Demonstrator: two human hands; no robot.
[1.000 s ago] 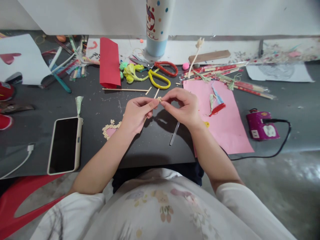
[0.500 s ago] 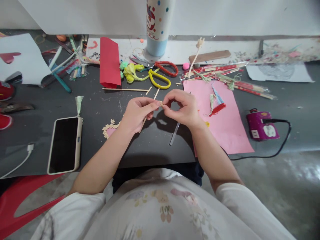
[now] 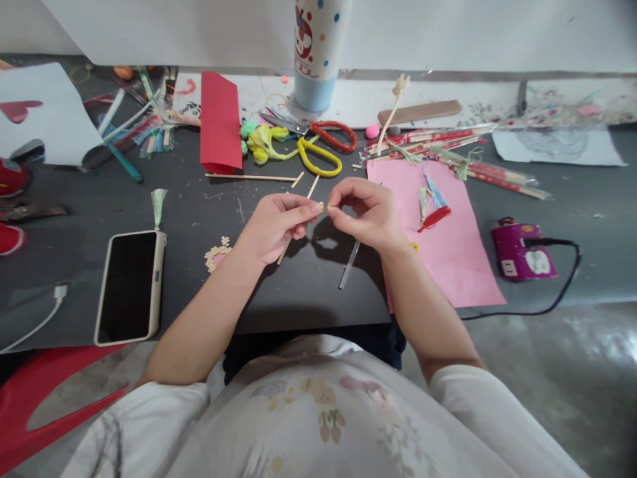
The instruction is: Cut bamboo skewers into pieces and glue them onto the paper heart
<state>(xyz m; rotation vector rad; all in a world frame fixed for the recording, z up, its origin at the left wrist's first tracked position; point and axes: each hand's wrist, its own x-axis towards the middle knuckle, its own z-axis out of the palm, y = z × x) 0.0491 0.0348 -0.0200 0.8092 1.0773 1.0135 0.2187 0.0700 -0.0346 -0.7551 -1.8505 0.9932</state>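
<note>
Over the black table (image 3: 199,219), my left hand (image 3: 273,226) pinches a thin wooden stick (image 3: 284,252) whose lower end pokes out below the fist. My right hand (image 3: 365,214) is closed in a pinch at the stick's top end, on a tiny pale bead-like piece (image 3: 322,207). The fingertips of both hands meet there. A small heart shape edged with pale beads (image 3: 217,254) lies just left of my left wrist. A grey strip (image 3: 349,264) lies under my right hand.
A phone (image 3: 129,287) lies at the left with a white cable (image 3: 34,325). Pink paper (image 3: 448,252) with tassels lies at the right, beside a purple device (image 3: 520,251) on a black cord. Scissors (image 3: 318,154), red folded paper (image 3: 219,123), loose sticks and a dotted bottle (image 3: 318,53) stand behind.
Both hands have drifted slightly down and to the right, still pinched together at the stick's tip. The stick's lower end now shows below my left hand.
</note>
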